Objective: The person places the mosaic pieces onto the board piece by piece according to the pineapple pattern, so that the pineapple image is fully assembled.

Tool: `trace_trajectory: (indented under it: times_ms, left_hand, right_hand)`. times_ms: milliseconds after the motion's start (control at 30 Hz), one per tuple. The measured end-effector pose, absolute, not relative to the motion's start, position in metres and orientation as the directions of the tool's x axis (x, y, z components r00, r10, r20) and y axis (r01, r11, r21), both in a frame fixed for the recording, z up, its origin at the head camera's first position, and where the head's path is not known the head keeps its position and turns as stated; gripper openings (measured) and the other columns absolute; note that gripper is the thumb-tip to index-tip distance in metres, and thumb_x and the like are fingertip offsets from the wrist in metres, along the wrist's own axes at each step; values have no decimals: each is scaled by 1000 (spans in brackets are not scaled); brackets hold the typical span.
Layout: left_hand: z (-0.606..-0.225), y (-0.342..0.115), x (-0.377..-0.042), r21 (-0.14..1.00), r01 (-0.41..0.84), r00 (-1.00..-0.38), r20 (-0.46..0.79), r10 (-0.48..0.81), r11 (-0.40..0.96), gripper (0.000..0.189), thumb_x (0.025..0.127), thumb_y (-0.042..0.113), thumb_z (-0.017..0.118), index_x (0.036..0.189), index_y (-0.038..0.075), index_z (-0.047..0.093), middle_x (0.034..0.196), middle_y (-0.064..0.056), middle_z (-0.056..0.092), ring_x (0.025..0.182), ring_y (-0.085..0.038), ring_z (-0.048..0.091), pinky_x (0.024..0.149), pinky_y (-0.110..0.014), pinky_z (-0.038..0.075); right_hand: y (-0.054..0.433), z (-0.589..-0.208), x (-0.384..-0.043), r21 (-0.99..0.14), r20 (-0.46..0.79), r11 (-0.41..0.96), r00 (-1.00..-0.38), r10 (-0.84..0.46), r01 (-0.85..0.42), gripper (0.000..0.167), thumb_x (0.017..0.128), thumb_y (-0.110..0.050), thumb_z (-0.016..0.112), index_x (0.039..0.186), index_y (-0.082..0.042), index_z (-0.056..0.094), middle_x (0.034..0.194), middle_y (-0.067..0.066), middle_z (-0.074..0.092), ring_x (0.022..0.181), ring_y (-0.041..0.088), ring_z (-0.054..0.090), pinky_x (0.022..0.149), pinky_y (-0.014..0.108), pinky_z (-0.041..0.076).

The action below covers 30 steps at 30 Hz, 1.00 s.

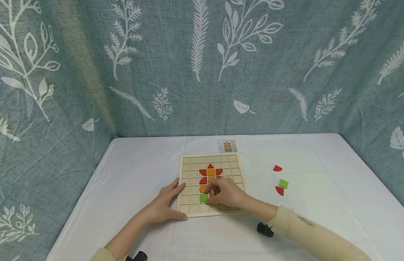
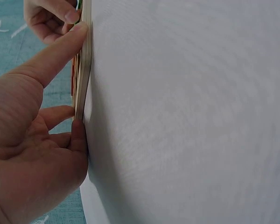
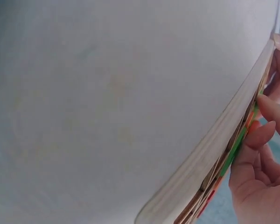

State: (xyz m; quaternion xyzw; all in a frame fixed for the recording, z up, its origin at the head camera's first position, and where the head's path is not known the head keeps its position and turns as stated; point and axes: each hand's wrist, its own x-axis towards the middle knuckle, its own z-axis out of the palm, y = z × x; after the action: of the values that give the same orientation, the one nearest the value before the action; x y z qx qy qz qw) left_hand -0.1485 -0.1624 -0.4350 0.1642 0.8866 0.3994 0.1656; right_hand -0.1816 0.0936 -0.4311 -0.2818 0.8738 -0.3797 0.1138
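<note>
A square wooden grid board (image 1: 193,159) lies on the table, partly filled with coloured tiles. An orange square (image 1: 211,172) with red pieces around it sits above an orange round tile (image 1: 203,189). My right hand (image 1: 226,192) reaches over the board from the right, thumb and index finger pinching at a green square tile (image 1: 203,197) low on the grid. That hand hides the cells beneath it. My left hand (image 1: 162,204) rests at the board's lower left corner, its fingers at the left edge and its straight thumb (image 2: 60,53) against the near edge.
To the right of the board lie a red quarter-round piece (image 1: 277,168), a loose green square (image 1: 283,184) and another red piece (image 1: 279,190). Behind the board is a small picture card (image 1: 227,146) with a flower pattern. Leaf-patterned curtains (image 1: 175,65) surround the white table (image 1: 140,159).
</note>
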Motion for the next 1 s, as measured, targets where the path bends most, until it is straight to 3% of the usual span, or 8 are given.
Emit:
trace_trajectory:
  times_ms: [233, 533, 1000]
  left_hand:
    - [-437, -161, -148, 765, 154, -892, -165, 422, 625, 101, 69, 34, 88, 151, 5, 36, 161, -17, 12, 144, -42, 10, 109, -64, 19]
    - [-437, -160, -147, 759, 147, -899, -165, 406, 634, 102, 68, 34, 89, 151, 6, 36, 162, -17, 12, 145, -41, 10, 109, -64, 19]
    - [-435, -159, -147, 754, 150, -899, -164, 406, 639, 102, 68, 34, 89, 150, 5, 36, 162, -17, 12, 145, -42, 10, 109, -65, 18]
  right_hand:
    - [97, -433, -181, -744, 6, 546, -821, -571, -386, 13, 82, -14, 79, 92, -12, 71, 69, -10, 58, 62, 4, 51, 58, 21, 44]
    - [122, -426, -180, -817, -38, 517, -872, -489, -254, 18, 84, -22, 77, 98, -11, 73, 74, -6, 61, 70, 12, 55, 62, 24, 45]
    - [192, -425, -175, -842, -121, 539, -962, -243, -31, 22, 85, -21, 74, 105, -12, 71, 97, 0, 67, 87, 16, 60, 73, 32, 47]
